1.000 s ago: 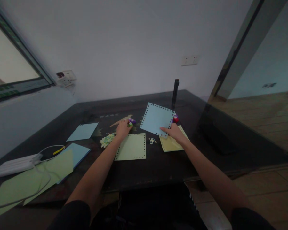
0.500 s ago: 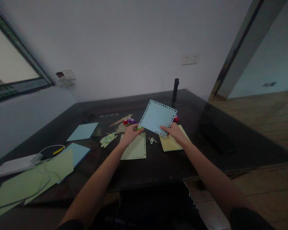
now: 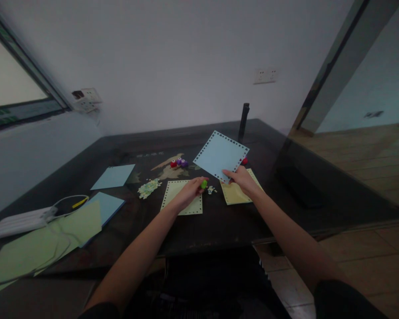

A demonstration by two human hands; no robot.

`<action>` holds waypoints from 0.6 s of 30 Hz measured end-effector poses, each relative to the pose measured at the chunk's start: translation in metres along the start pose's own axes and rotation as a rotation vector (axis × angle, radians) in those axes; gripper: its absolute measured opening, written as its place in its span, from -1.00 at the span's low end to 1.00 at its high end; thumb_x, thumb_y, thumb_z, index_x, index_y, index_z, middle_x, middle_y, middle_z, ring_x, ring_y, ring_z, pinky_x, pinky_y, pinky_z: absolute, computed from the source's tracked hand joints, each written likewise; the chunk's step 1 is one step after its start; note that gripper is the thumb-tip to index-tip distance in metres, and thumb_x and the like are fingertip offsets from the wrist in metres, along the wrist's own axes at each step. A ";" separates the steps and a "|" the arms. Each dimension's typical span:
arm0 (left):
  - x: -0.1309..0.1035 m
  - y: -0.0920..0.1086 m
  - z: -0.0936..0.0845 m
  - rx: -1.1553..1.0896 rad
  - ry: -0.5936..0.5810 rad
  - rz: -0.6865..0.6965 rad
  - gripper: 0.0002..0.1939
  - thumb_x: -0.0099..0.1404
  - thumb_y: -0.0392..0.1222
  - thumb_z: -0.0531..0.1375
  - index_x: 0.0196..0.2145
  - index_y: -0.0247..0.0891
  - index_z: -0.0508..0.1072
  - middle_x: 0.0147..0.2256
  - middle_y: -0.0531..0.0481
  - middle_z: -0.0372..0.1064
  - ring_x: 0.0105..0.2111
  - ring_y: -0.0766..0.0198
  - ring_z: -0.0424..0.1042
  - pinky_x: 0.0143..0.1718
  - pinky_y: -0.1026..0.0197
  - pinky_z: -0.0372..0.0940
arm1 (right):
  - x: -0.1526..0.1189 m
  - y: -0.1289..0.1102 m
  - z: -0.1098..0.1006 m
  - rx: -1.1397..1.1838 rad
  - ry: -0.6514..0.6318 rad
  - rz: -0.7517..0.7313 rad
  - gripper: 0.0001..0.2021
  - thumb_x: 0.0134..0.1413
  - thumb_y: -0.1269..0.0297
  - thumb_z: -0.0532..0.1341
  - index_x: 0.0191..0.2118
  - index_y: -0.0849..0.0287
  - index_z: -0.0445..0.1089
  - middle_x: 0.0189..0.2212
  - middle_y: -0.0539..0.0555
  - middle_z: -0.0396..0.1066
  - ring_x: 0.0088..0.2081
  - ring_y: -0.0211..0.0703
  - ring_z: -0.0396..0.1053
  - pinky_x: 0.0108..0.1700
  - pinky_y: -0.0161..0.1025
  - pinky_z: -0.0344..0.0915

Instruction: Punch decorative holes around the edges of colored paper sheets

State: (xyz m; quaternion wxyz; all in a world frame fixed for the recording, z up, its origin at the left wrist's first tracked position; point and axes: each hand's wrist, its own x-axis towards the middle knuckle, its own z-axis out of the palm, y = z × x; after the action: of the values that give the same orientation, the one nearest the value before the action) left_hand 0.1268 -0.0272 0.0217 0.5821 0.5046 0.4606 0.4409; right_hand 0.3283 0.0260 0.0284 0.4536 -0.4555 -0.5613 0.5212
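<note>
My right hand [image 3: 242, 179] grips a light blue sheet [image 3: 221, 155] by its lower corner, thumb on top. Punched holes run along the sheet's edges, and it is held tilted above the table. In my left hand [image 3: 193, 190] is a small green craft punch [image 3: 204, 184], apart from the blue sheet. Beneath that hand lies a pale green sheet [image 3: 194, 207] with holes along its border. A yellow punched sheet [image 3: 234, 195] lies under my right hand. Tiny paper cut-outs [image 3: 212, 190] are scattered between these two sheets.
Red and purple punches [image 3: 179, 163] stand farther back. A larger heap of cut-outs [image 3: 149, 188] lies left. Blue sheets [image 3: 113, 177], green sheets [image 3: 49, 243] and a white power strip [image 3: 20, 221] occupy the left side. A black upright object [image 3: 244, 122] stands behind, a dark flat object [image 3: 299, 188] right.
My left hand has drawn away from the blue sheet's left corner, moving right and toward me with the green punch. The blue sheet has turned slightly in my right hand.
</note>
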 end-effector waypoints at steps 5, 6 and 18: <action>-0.001 0.003 0.000 -0.205 -0.074 -0.050 -0.67 0.17 -0.07 0.21 -0.15 -0.29 0.42 -0.30 -0.04 0.36 -0.39 0.35 0.36 -0.26 0.23 0.26 | 0.000 0.002 -0.001 -0.046 0.012 -0.038 -0.80 -0.11 0.27 0.25 -0.30 0.23 0.35 -0.44 0.14 0.50 -0.53 -0.18 0.39 -0.58 -0.32 0.22; -0.001 0.002 0.001 -0.200 -0.077 -0.039 -0.67 0.15 -0.08 0.24 -0.15 -0.30 0.42 -0.28 -0.05 0.37 -0.37 0.35 0.38 -0.21 0.21 0.27 | 0.001 0.002 -0.001 -0.054 0.016 -0.046 -0.79 -0.11 0.26 0.25 -0.31 0.24 0.36 -0.45 0.14 0.50 -0.53 -0.18 0.39 -0.58 -0.32 0.22; -0.005 0.005 0.005 -0.142 -0.027 0.065 -0.69 0.04 -0.11 0.32 -0.27 -0.33 0.45 -0.32 -0.03 0.39 -0.40 0.37 0.40 -0.22 0.22 0.29 | 0.002 0.001 0.001 -0.144 0.029 -0.186 -0.76 -0.13 0.24 0.27 -0.29 0.24 0.41 -0.39 0.13 0.50 -0.47 -0.14 0.40 -0.46 -0.24 0.34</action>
State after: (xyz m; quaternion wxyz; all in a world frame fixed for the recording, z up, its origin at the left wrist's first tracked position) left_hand 0.1307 -0.0321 0.0278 0.6081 0.4824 0.4037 0.4844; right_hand 0.3269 0.0276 0.0270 0.4742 -0.4401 -0.6307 0.4286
